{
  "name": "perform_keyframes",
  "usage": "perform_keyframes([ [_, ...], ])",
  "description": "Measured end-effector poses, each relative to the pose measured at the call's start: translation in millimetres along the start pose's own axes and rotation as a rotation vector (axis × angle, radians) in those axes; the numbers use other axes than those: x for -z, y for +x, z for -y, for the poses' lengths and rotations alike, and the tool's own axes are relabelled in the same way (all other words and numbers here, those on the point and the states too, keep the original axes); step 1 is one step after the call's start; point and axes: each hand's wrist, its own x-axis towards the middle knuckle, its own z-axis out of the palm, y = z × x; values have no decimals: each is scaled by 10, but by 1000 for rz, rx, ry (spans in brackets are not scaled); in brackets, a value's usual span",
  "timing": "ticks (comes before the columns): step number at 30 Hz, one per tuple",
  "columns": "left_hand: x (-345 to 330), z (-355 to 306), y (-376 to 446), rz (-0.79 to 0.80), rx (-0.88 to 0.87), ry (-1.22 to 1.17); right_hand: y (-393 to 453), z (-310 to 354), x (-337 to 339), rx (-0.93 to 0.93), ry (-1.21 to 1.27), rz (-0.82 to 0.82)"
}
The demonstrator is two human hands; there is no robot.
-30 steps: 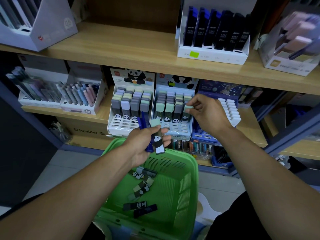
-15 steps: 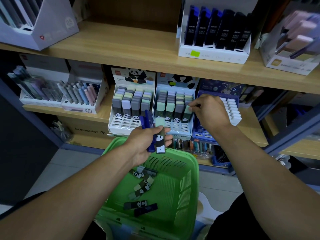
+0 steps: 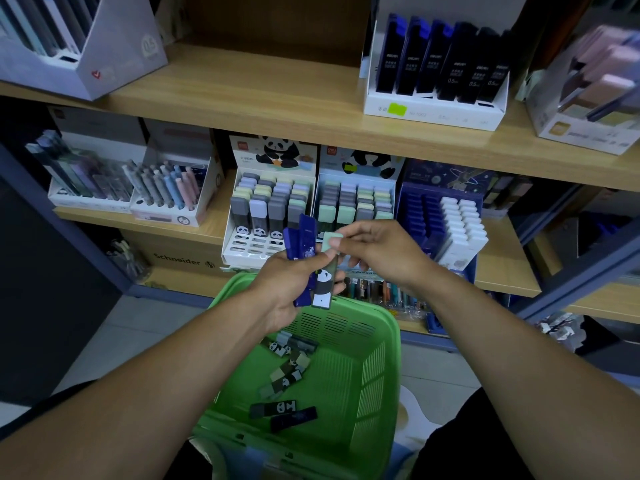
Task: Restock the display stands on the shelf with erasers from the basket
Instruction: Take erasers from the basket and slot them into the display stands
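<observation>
My left hand [image 3: 291, 289] grips a small bunch of erasers above the green basket [image 3: 367, 386]: dark blue ones [image 3: 301, 237] and a panda eraser [image 3: 323, 287] with a mint green top. My right hand [image 3: 381, 251] pinches that mint top from the right. Several more panda erasers [image 3: 287, 372] lie loose on the basket floor. Two panda display stands sit on the middle shelf behind my hands: the left stand [image 3: 266, 209] has empty front slots, and the right stand [image 3: 356, 202] is partly hidden by my hands.
A dark blue stand [image 3: 440, 216] with white erasers is right of the panda stands. Pen displays [image 3: 166, 192] stand to the left. The upper wooden shelf [image 3: 277, 109] carries a white box of black lead refills [image 3: 440, 71]. Grey floor lies below.
My right hand has left the right panda stand, come back down and left to my left hand, and now pinches the mint top of the panda eraser held there.
</observation>
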Motion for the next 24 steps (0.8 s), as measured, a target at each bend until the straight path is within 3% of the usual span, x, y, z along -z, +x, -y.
perform_keyframes([
  [4,90,-16,13,-50,-7,3,90,35,-14,-111,229,-15],
  [7,213,-58,30,-130,-3,-43,153,55,-10,-98,334,-193],
  [11,346,-86,11,-175,-9,-53,212,25,-55,50,142,-349],
  [18,375,-124,-76,-160,-23,-109,251,-32,-206,300,-340,-321],
  [24,379,-139,-75,-154,-53,-90,297,-28,-264,375,-488,-313],
])
